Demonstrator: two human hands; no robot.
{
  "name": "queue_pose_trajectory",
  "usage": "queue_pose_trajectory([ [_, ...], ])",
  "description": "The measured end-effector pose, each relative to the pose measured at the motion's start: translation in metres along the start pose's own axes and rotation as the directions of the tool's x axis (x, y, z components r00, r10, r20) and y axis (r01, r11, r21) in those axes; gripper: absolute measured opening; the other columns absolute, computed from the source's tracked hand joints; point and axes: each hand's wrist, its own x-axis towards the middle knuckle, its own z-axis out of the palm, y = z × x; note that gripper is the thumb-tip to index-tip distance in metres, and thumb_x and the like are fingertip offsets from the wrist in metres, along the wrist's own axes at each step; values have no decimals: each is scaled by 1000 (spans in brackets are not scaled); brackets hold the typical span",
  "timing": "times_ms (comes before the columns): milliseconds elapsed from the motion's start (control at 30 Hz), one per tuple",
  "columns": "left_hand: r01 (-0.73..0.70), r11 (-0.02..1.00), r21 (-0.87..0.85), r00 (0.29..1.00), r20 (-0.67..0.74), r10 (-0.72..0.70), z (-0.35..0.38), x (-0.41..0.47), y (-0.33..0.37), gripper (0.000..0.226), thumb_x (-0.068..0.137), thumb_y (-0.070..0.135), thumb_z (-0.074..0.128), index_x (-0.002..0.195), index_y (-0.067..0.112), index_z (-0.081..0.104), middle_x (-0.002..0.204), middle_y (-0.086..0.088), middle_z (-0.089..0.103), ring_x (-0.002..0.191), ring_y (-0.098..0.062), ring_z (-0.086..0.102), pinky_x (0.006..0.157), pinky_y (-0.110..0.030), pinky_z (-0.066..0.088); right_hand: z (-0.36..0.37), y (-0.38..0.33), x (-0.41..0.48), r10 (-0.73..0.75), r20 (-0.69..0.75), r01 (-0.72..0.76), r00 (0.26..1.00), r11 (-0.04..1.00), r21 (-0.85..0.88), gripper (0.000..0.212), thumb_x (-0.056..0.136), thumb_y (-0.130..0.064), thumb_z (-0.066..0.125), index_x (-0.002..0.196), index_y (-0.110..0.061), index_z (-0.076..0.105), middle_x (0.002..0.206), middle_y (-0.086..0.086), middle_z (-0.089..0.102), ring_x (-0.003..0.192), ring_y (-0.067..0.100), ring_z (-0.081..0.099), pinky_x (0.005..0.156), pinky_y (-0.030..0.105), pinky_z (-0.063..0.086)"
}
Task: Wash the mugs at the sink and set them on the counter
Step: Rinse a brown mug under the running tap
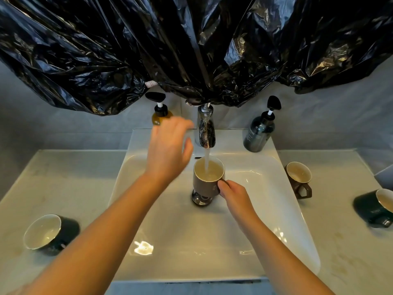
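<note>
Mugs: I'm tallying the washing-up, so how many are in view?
4. A brown mug in the right hand under the tap; a second brown mug on the right counter beside the sink; a dark green mug farther right; another green mug on the left counter.

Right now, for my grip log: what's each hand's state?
Left hand: open, holding nothing, near the tap.
Right hand: grips the brown mug by its handle.
</note>
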Motion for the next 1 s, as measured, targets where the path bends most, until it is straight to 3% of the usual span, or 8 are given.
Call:
queue_pose_trajectory([
  [133, -248, 969, 0, 899, 374, 230, 20, -71, -1, 33, 81, 27, 58, 113, 17, 64, 110, 0, 65, 104, -22, 59, 88, -38, 37, -3, 8, 7, -71, -20, 71, 997, 997, -9, 34, 96, -24, 53, 79, 5, 54, 72, 6, 47, 68, 17, 41, 62, 32, 32],
  [233, -317, 948, 31, 801, 544, 250, 37, -80, -5, 42, 75, 25, 73, 116, 17, 66, 118, -2, 67, 116, -24, 59, 100, -50, 41, -3, 16, 12, -105, -22, 104, 994, 994, -16, 33, 94, -23, 55, 79, 6, 54, 68, 4, 47, 64, 14, 40, 60, 29, 33],
  [433, -404, 907, 116, 526, 841, 127, 57, -64, 8, 49, 91, 19, 57, 139, 24, 47, 136, 2, 57, 130, -23, 47, 113, -64, 1, -4, 29, 19, -215, 31, 217, 976, 973, -85, 27, 93, -19, 59, 73, -1, 58, 61, 4, 49, 58, 8, 40, 55, 19, 35],
  [567, -441, 881, 171, 448, 893, 51, 67, -61, 7, 39, 93, 13, 53, 131, 19, 54, 120, -2, 66, 111, -28, 58, 108, -51, 28, 1, 36, 19, -260, 37, 262, 965, 961, -85, 24, 92, -16, 61, 71, -5, 59, 56, -7, 48, 55, 5, 41, 54, 16, 36],
  [633, -446, 879, 171, 426, 904, 40, 67, -64, 8, 26, 95, 12, 53, 119, 14, 62, 107, -6, 69, 99, -29, 61, 90, -37, 38, 2, 42, 20, -261, 37, 262, 965, 964, -51, 26, 92, -14, 61, 67, -7, 56, 54, -11, 45, 54, 5, 39, 53, 15, 35],
  [700, -458, 870, 179, 438, 898, 46, 64, -67, 12, 23, 94, 8, 51, 112, 12, 65, 99, -8, 70, 91, -31, 62, 80, -34, 37, 3, 45, 20, -271, 47, 273, 961, 962, -29, 26, 90, -18, 62, 68, -6, 55, 55, -8, 45, 55, 5, 39, 54, 16, 35],
  [867, -350, 925, 147, 625, 772, 114, 47, -68, 16, 30, 77, 8, 73, 107, 12, 71, 94, -10, 71, 95, -36, 62, 90, -40, 51, -1, 38, 23, -230, -32, 232, 973, 970, 71, 20, 82, -36, 65, 85, -17, 60, 98, -1, 57, 84, 1, 57, 79, 15, 47],
  [1000, -359, 924, 131, 719, 670, 185, 55, -71, 13, 39, 56, 15, 86, 90, 28, 75, 82, 4, 74, 88, -26, 69, 90, -38, 51, 0, 23, 26, -75, 144, -2, 987, 882, 471, 42, 81, -30, 76, 108, -16, 48, 105, 8, 57, 83, 13, 70, 89, 50, 56],
])
